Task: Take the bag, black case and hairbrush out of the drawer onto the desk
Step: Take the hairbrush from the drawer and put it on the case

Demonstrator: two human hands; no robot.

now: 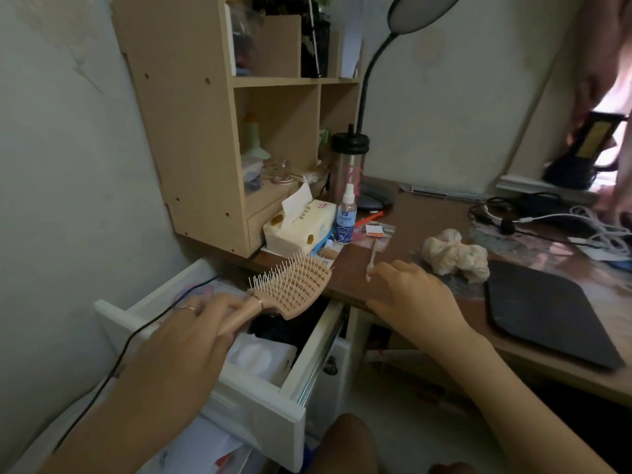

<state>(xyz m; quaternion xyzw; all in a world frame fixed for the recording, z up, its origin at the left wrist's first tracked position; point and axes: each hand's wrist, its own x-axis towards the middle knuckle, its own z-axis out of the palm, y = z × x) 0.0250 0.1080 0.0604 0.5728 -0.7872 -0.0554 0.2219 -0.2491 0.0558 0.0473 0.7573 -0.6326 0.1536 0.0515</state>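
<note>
My left hand grips the brush by its handle, held above the open drawer at the desk edge; my right hand rests open on the desktop. The brush's bristles could catch the tissue pack or knock the spray bottle as I set it down. A cream bag and a black case lie on the desk. The drawer's depths are dark and hard to read.

I am looking into a lived-in home bedroom or study corner: a brown worktop is sitting against scuffed plaster walls, carrying a wooden cubby shelf crowded with small toiletries. A tissue pack, a spray bottle, a gooseneck lamp and tangled charger cables are cluttering it, beside an open white drawer.
</note>
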